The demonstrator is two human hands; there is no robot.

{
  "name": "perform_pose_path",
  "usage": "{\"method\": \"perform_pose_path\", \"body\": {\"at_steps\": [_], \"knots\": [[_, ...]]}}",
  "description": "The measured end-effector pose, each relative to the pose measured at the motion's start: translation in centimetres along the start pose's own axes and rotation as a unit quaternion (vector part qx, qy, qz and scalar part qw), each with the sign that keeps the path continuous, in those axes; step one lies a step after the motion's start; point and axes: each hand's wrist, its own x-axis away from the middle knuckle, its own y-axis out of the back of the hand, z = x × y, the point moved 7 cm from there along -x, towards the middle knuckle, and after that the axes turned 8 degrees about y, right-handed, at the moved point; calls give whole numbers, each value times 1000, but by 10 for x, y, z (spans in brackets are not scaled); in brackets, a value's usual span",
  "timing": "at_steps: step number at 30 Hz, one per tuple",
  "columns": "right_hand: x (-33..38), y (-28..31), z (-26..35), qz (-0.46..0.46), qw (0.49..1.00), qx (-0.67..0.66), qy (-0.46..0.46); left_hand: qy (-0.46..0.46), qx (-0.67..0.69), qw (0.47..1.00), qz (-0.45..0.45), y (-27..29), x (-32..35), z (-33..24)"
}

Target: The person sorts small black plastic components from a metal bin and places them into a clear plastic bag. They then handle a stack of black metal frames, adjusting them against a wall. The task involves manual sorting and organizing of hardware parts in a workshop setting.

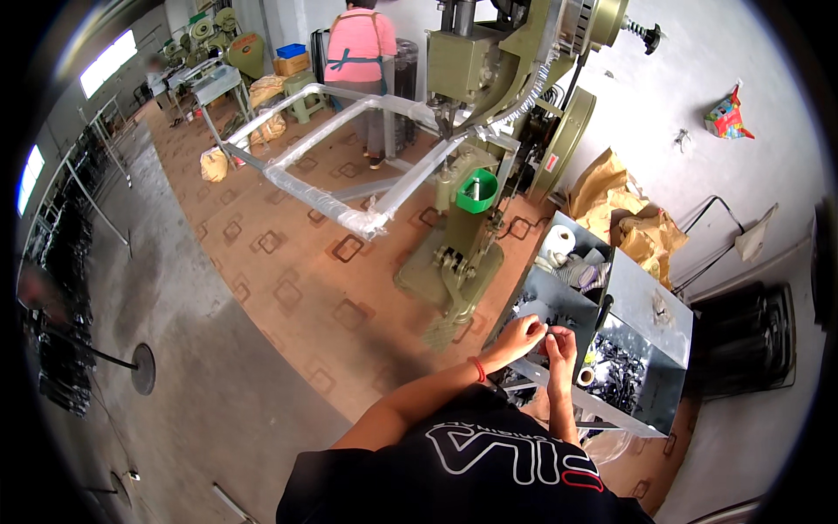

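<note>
Both hands meet over the grey metal parts bin [650, 306] at 4 o'clock — left hand [521, 334] and right hand [559, 347] fingers pinched together on something tiny, can't tell what. Picking step; next needs a firm pinch.

A small metalworking workshop is shown. An olive-green press machine [489, 131] is bolted upright on a patterned floor covering [288, 279], and a wrapped metal frame [340, 166] is laid across its work point. A grey metal bin of small parts [646, 332] is set beside it, more green machines [223, 39] are lined up at the back, and bare concrete [175, 367] is seen elsewhere.
</note>
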Motion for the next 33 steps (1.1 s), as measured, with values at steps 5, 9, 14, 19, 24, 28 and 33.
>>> {"method": "perform_pose_path", "body": {"at_steps": [5, 9, 14, 19, 24, 28, 33], "knots": [[5, -11, 9, 37, 999, -2, 6, 20, -1, 1000, -13, 0, -2, 14], [3, 4, -16, 13, 998, 35, -41, 30, -1, 999, 18, -4, 0, 19], [4, 7, -28, -33, 997, -10, -73, 38, -45, 997, 46, -3, 4, 20], [5, 1, -25, -20, 991, -39, -125, -13, 29, 999, 34, -2, 11, 17], [9, -5, -21, -16, 987, -61, -150, -21, 45, 997, 57, -1, 11, 21], [10, -7, -19, -10, 989, -63, -137, 3, 74, 995, 70, 1, 10, 26], [13, -11, -14, 1, 990, -66, -127, 2, 49, 998, 44, 5, 9, 19]]}}
